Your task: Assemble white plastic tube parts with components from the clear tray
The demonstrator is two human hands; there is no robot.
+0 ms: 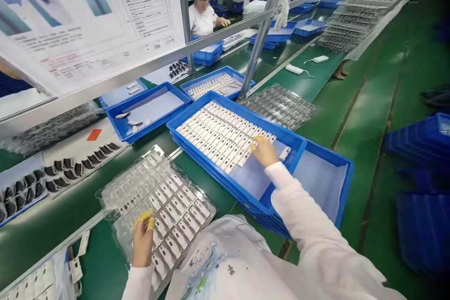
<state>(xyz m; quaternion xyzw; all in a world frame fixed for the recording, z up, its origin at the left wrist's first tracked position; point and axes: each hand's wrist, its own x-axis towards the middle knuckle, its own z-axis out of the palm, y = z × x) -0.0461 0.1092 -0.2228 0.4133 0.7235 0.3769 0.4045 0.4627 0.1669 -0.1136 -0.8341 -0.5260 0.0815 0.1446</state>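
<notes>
My right hand (pixel 265 151), with yellow finger cots, reaches into a blue bin (pixel 225 182). Its fingers close on a white plastic part at the edge of the rows of white parts (pixel 218 133); the fingers partly hide it. One loose white part (pixel 284 153) lies to the right of that hand. My left hand (pixel 143 239), also in yellow finger cots, is over a clear plastic blister tray (pixel 121 197). Its fingers are curled together, and I cannot make out what is between them. White parts (pixel 176 213) fill many pockets on the tray's right side.
Stacked blue bins stand beneath the working bin, and another bin (pixel 321 183) sits to its right. Behind are a blue bin (pixel 147 108) and empty blister trays (pixel 281 105). A metal frame (pixel 260 40) crosses the bench. Across it sits a co-worker (pixel 204 18). Dark curved pieces (pixel 63 168) lie left.
</notes>
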